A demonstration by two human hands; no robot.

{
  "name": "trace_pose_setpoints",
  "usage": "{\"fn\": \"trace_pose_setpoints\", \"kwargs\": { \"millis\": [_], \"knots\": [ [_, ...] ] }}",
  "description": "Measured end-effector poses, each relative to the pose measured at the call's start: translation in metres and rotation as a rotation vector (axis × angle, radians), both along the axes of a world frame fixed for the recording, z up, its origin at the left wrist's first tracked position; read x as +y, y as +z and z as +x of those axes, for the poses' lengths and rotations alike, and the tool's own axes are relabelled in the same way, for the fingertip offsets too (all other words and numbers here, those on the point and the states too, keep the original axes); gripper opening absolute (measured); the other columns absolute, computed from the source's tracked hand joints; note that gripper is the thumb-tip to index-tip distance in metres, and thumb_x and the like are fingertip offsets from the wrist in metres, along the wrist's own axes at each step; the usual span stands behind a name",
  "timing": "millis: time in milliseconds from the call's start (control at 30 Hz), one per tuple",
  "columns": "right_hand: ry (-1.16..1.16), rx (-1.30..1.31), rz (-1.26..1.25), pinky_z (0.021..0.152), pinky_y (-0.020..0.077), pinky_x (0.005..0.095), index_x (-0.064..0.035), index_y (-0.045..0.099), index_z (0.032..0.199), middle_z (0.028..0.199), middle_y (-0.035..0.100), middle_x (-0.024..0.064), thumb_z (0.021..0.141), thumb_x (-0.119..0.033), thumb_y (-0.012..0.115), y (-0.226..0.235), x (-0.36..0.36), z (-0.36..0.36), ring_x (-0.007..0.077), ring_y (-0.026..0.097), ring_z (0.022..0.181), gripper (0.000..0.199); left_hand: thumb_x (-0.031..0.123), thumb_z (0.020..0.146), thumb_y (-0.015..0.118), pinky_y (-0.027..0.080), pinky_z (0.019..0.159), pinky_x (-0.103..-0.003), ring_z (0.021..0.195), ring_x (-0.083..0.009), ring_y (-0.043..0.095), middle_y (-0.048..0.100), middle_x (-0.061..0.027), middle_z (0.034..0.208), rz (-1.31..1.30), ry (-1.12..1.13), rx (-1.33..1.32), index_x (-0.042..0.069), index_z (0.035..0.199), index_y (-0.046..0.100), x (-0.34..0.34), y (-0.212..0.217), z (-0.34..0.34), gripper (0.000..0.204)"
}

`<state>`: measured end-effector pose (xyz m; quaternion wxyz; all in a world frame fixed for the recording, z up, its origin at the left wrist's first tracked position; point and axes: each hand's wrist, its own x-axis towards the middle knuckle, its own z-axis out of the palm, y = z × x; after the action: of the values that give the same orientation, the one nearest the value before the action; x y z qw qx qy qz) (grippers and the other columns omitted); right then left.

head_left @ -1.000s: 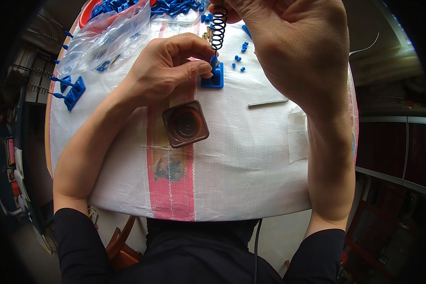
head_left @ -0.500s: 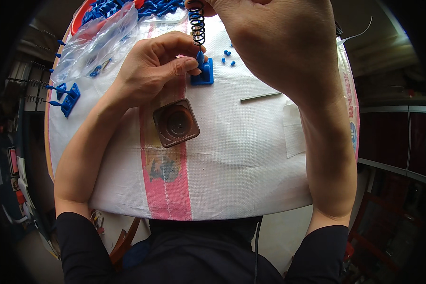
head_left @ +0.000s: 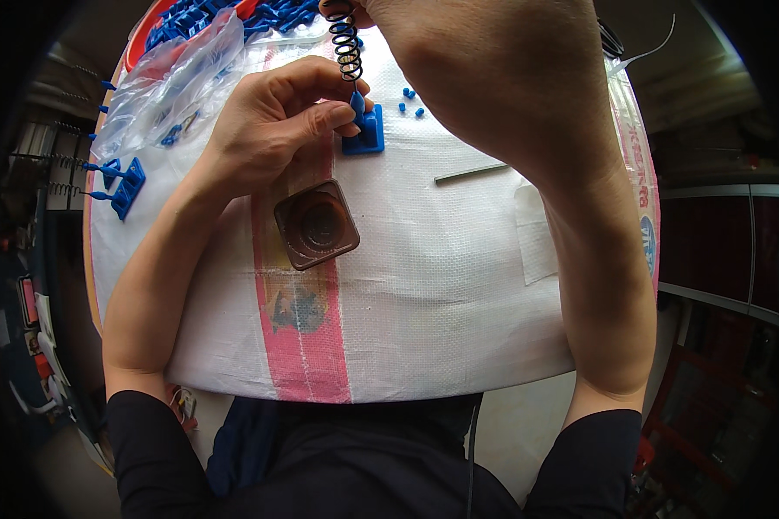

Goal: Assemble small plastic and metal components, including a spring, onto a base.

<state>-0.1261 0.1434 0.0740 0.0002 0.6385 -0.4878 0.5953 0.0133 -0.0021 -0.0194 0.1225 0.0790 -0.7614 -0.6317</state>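
Pinches blue stem (head_left: 357,102) from its left with left hand (head_left: 273,130), grips black spring (head_left: 347,50), lengthwise roughly in line with stem, at far end with right hand (head_left: 489,78).

Spring (head_left: 347,54) upright over the blue base (head_left: 371,138)

Your left hand (head_left: 273,121) pinches the blue stem (head_left: 357,101) below the spring, thumb against fingers. Your right hand (head_left: 485,73) holds the spring near its top, partly cut off by the upper edge. The brown dish (head_left: 318,227) sits nearer you on the sheet (head_left: 433,285); a rod (head_left: 472,174) lies to the right, small blue caps (head_left: 409,93) beyond it.
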Motion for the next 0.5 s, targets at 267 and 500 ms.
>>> {"fn": "trace_pose_setpoints", "kwargs": {
  "millis": [267, 500],
  "knots": [
    [0.004, 0.001, 0.007, 0.058, 0.0497, 0.0277, 0.0077, 0.064, 0.085, 0.073, 0.066, 0.0153, 0.089, 0.000, 0.064, 0.0013, 0.0010, 0.0001, 0.0153, 0.063, 0.065, 0.009, 0.017, 0.091, 0.070, 0.054, 0.081, -0.025, 0.086, -0.0104, 0.064, 0.068, -0.0055, 0.102, 0.030, -0.011, 0.018, -0.002, 0.113, 0.065, -0.0003, -0.0009, -0.0018, 0.030],
    [-0.005, -0.019, 0.029, 0.058, 0.0496, 0.0275, 0.0077, 0.064, 0.085, 0.073, 0.066, 0.0152, 0.089, 0.000, 0.064, 0.0023, -0.0002, 0.0016, 0.0150, 0.063, 0.064, 0.009, 0.017, 0.091, 0.069, 0.053, 0.081, -0.025, 0.086, -0.0104, 0.063, 0.067, -0.0053, 0.101, 0.018, 0.004, 0.017, -0.002, 0.113, 0.064, 0.0012, 0.0001, -0.0010, 0.029]
  ]
}}
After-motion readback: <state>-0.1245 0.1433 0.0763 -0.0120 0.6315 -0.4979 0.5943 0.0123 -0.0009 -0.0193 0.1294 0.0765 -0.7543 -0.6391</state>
